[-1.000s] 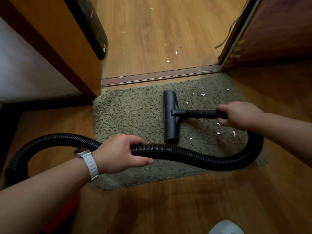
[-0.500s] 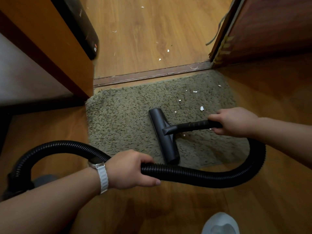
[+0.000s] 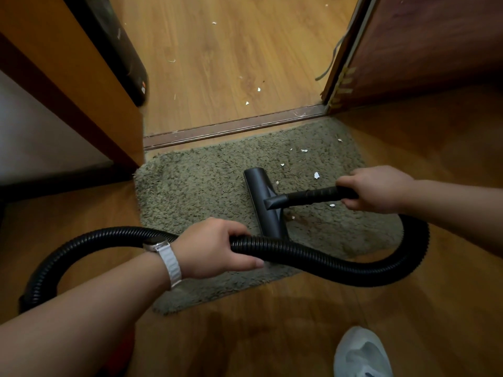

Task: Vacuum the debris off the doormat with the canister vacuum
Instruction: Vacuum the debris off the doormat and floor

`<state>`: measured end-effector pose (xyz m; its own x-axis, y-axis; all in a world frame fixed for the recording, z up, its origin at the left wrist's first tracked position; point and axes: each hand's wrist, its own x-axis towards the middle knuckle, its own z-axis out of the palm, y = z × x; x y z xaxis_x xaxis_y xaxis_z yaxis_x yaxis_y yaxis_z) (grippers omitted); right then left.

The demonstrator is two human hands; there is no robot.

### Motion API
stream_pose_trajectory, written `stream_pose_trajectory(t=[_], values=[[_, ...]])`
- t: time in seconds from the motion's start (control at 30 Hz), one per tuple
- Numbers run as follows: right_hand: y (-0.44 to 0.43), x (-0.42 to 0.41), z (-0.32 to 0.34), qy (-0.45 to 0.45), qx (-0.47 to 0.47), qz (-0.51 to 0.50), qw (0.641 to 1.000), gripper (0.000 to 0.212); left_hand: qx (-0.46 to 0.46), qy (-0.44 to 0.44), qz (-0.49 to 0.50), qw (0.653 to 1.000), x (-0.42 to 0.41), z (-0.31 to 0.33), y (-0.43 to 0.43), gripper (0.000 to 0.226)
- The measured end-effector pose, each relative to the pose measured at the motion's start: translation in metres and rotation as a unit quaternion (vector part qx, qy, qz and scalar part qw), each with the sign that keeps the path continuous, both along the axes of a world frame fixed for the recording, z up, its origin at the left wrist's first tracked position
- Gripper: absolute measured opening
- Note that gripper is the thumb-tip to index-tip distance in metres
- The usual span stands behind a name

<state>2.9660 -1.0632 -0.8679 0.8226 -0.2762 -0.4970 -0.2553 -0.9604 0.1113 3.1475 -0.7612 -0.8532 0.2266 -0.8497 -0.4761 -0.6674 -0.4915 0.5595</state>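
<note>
A grey-green shaggy doormat lies on the wooden floor before a door threshold. The black floor nozzle rests on the mat near its middle. My right hand grips the black wand behind the nozzle. My left hand grips the ribbed black hose, which loops from the wand round the mat's right edge and off to the lower left. White debris flakes lie on the mat right of the nozzle. The canister is mostly hidden under my left arm.
A brown threshold strip runs behind the mat, with more white flakes on the floor beyond. A wooden door frame stands left, a dark door right. A grey shoe shows at the bottom right.
The nozzle slid toward me and to the right across the mat, then held about the same spot. Both hands kept their grips on wand and hose.
</note>
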Motion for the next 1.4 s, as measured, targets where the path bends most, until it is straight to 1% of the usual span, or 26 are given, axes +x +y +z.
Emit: stream_pose_trajectory(t=[0.13, 0.33, 0.47, 0.6, 0.67, 0.73, 0.83, 0.93, 1.0, 1.07, 1.13, 1.23, 1.33, 1.4], values=[[0.011, 0.004, 0.008, 0.006, -0.007, -0.014, 1.000, 0.019, 0.003, -0.010, -0.029, 1.000, -0.002, -0.005, -0.001, 0.041], [0.034, -0.013, 0.010, 0.043, -0.005, -0.043, 0.998, 0.017, 0.024, 0.011, -0.058, 0.998, -0.003, -0.016, -0.006, 0.038], [0.048, -0.034, 0.004, 0.054, 0.041, -0.103, 0.992, 0.018, 0.047, 0.003, -0.061, 0.997, -0.002, -0.011, -0.009, 0.045], [0.061, -0.060, 0.002, 0.046, 0.102, -0.172, 0.979, 0.016, 0.079, -0.039, -0.093, 0.992, -0.015, -0.010, -0.014, 0.053], [0.063, -0.074, 0.002, 0.024, 0.120, -0.213, 0.969, 0.016, 0.080, -0.040, -0.087, 0.992, -0.017, -0.012, -0.016, 0.055], [0.062, -0.087, 0.003, 0.005, 0.138, -0.260, 0.956, 0.015, 0.061, -0.018, -0.064, 0.996, -0.015, -0.016, -0.017, 0.059], [0.060, -0.099, 0.012, -0.005, 0.191, -0.328, 0.925, 0.016, 0.021, 0.017, -0.041, 0.999, -0.015, -0.021, -0.013, 0.068], [0.062, -0.107, 0.016, -0.004, 0.241, -0.383, 0.892, 0.016, 0.003, 0.037, -0.025, 0.999, -0.012, -0.024, -0.005, 0.073], [0.065, -0.108, 0.012, 0.003, 0.216, -0.398, 0.891, 0.016, 0.001, 0.034, -0.029, 0.999, -0.008, -0.026, -0.003, 0.082], [0.069, -0.110, 0.001, 0.009, 0.179, -0.407, 0.895, 0.024, 0.008, 0.018, -0.056, 0.998, -0.006, -0.031, -0.004, 0.082], [0.074, -0.116, -0.015, -0.006, 0.164, -0.421, 0.892, 0.029, 0.011, 0.002, -0.081, 0.997, -0.006, -0.034, -0.007, 0.080], [0.083, -0.127, -0.031, -0.023, 0.152, -0.442, 0.884, 0.031, 0.018, -0.016, -0.102, 0.994, -0.006, -0.036, -0.007, 0.083], [0.083, -0.140, -0.038, -0.032, 0.161, -0.465, 0.870, 0.032, 0.023, -0.026, -0.117, 0.993, -0.010, -0.033, -0.008, 0.082], [0.080, -0.146, -0.040, -0.041, 0.169, -0.468, 0.867, 0.032, 0.029, -0.039, -0.121, 0.992, -0.015, -0.031, -0.009, 0.074]])
